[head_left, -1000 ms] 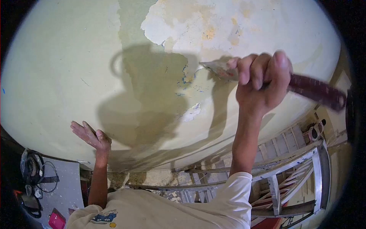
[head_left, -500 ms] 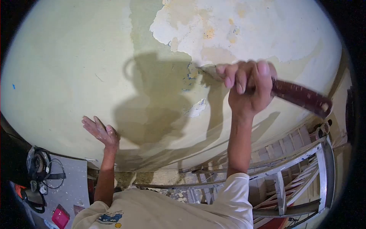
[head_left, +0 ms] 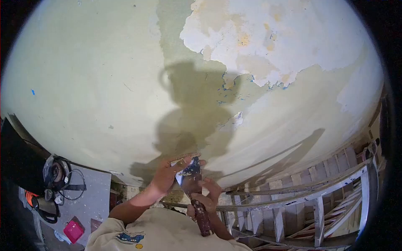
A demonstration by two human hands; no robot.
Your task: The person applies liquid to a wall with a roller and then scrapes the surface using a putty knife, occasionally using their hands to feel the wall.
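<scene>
A scraper with a wide metal blade and a dark red handle (head_left: 202,219) is held low in front of my chest, its blade upward. My right hand (head_left: 212,194) is closed around the upper handle. At the blade, my left hand (head_left: 161,180) has its fingers around the metal, some of them partly hidden behind it. Pale flakes lie on the blade. Ahead is a pale green wall (head_left: 104,83), where paint has come off in a large white patch (head_left: 293,42) with ragged, bluish edges.
A wooden ladder or frame (head_left: 320,217) stands at the lower right, with stair-like slats behind it. On a grey surface (head_left: 98,184) at the left lie a cable-wrapped dark device (head_left: 56,173) and a pink object (head_left: 73,231).
My right hand has brought the scraper down from the wall to chest height, turning its blade upward. My left hand has moved from open beside the wall onto the blade.
</scene>
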